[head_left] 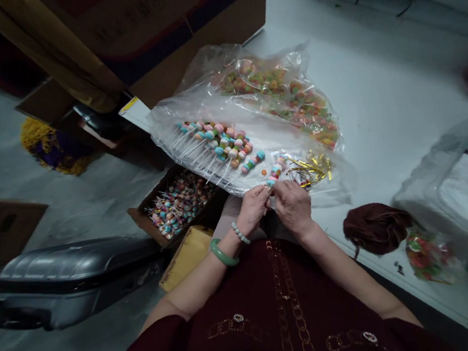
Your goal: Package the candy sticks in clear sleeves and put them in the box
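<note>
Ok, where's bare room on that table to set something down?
Bare white table top, between the bag of colored candy and the white plastic bundle, above the maroon cloth. Crowded at the left hand and right hand: candy skewers, gold ties.

A single head-worn camera looks forward and down from the person's head, close above the left hand (252, 209) and right hand (293, 206), taking in the white worktable (375, 62) ahead and the floor (3, 144) to the left.

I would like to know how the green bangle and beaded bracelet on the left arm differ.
The green bangle is one smooth solid ring, while the beaded bracelet is a string of small pale beads. The bangle looks larger and thicker than the bracelet. The bracelet sits nearer the left hand than the bangle. Both circle the left forearm.
</note>
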`<state>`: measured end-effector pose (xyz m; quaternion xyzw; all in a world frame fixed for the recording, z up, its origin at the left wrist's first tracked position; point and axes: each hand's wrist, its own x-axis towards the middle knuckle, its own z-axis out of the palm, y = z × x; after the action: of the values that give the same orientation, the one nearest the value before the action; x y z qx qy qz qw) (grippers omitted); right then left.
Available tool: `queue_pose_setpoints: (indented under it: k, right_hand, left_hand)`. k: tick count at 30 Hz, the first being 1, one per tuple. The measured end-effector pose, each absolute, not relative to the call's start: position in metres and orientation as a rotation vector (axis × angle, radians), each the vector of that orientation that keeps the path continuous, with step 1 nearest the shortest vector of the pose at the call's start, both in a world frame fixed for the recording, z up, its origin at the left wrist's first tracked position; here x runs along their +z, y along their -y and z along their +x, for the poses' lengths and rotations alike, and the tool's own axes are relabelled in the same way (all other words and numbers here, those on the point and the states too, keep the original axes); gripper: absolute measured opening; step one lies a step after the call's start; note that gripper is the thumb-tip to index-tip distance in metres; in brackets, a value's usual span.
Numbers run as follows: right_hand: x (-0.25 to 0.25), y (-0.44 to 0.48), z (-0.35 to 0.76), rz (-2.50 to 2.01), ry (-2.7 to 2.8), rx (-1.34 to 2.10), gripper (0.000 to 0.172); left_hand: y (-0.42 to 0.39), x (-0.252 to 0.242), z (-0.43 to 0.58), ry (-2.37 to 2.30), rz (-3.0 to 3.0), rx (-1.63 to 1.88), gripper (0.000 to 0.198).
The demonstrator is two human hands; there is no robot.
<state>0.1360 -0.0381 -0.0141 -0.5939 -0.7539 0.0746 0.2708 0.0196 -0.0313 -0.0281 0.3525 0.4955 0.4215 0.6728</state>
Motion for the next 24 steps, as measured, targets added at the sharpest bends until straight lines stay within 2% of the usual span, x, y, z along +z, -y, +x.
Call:
queue_pose_setpoints:
  k: [2,8,14,17,21,22,24]
  right_hand:
    - [-0.016,0.039,0.136,-1.574,2.051,0.199,0.021]
    - [-0.020,0.043,0.142,-1.501,1.708,0.694,0.017]
    - [-0.028,0.038,0.132,-1.595,1.346,0.934,0.012]
    - [-0.029,0.034,0.133,-1.513,0.983,1.282,0.025]
    - [-0.017,0.043,0.146,-1.227,0.891,1.719,0.051]
    - [-0.013,0.049,0.149,-1.187,0.976,1.751,0.051]
    - [-0.008,0.063,0.148,-1.155,1.188,1.742,0.040]
  left_hand:
    - [0.033,-0.030,0.014,-1.107,0.817,0.951,0.041]
    - [0.033,-0.032,0.009,-1.159,0.713,0.990,0.038]
    - [0.035,-0.038,0.017,-1.115,0.766,1.051,0.041]
    - [0.036,-0.037,0.013,-1.128,0.772,1.067,0.043]
    - [0.037,-0.027,-0.006,-0.860,0.722,0.717,0.040]
    - [0.037,-0.025,-0.012,-0.771,0.705,0.591,0.039]
    - [0.037,-0.023,-0.024,-0.658,0.684,0.406,0.035]
